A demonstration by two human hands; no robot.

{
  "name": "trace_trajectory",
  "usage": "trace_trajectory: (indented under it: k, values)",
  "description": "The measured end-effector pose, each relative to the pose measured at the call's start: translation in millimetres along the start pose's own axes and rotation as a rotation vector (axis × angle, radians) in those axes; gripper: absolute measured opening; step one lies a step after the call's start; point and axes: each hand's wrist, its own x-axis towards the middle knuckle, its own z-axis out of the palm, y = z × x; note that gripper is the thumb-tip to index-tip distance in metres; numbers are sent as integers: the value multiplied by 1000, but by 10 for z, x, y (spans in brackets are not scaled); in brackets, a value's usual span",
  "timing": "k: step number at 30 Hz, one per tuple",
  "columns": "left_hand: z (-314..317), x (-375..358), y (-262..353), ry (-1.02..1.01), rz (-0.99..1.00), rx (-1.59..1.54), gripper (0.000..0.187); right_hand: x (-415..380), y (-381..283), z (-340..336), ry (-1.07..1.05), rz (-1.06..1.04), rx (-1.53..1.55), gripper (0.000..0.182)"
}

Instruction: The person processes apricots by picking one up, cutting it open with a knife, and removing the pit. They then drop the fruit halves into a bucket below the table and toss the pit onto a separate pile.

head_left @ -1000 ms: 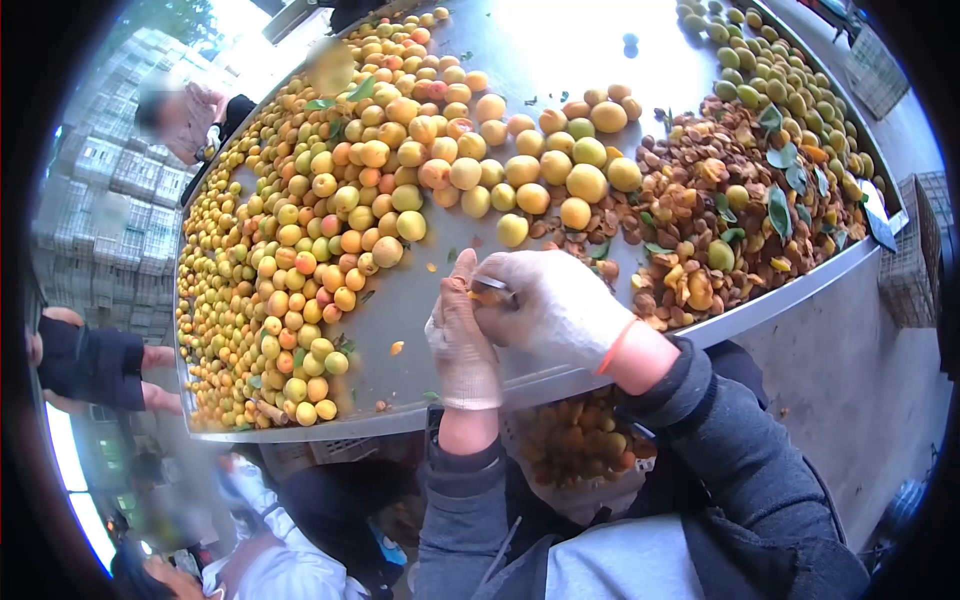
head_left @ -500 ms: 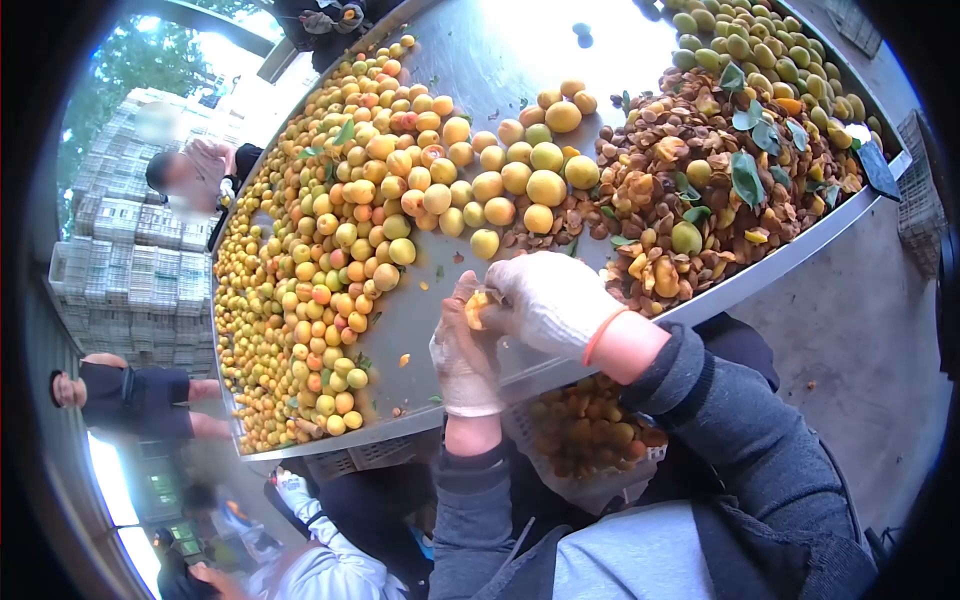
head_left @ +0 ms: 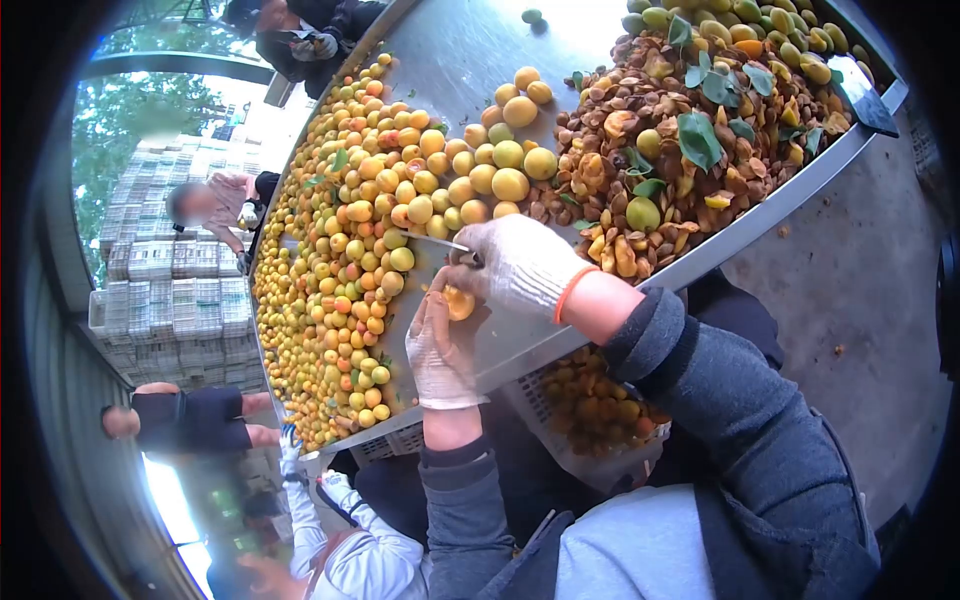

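Note:
My left hand (head_left: 443, 355), in a white glove with bare-looking fingertips, is closed around a yellow-orange apricot (head_left: 459, 303) above the metal table's near edge. My right hand (head_left: 525, 265), gloved with an orange cuff band, grips a small knife by its handle. The thin knife blade (head_left: 432, 241) points left, just above the held apricot and apart from it. Whole apricots (head_left: 345, 265) spread across the table beyond my left hand. To the right of my right hand is a heap of brown pits and split fruit (head_left: 670, 150) with green leaves on it.
A crate (head_left: 533, 398) holding fruit stands under the table's near edge (head_left: 560, 345). A phone-like dark slab (head_left: 868, 105) lies on the right rim. Greener fruit (head_left: 760, 20) sits at the far right. Co-workers (head_left: 375, 540) are along the left side; stacked crates (head_left: 170, 300) stand behind.
My hands were together on a piece of apricot; now my right hand is raised with the knife blade showing, and my left holds an apricot. The camera view has shifted.

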Motion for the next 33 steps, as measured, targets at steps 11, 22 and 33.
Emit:
trace_trajectory:
  k: [11,22,33]
  values:
    - [-135,88,44,99,72,246,24,3,-109,-147,161,-50,-17,14]
    - [-33,653,-620,26,-99,1507,37,-38,-29,-736,400,104,166,19]
    - [244,-659,313,-60,-260,896,32,-68,39,-847,475,39,255,24]
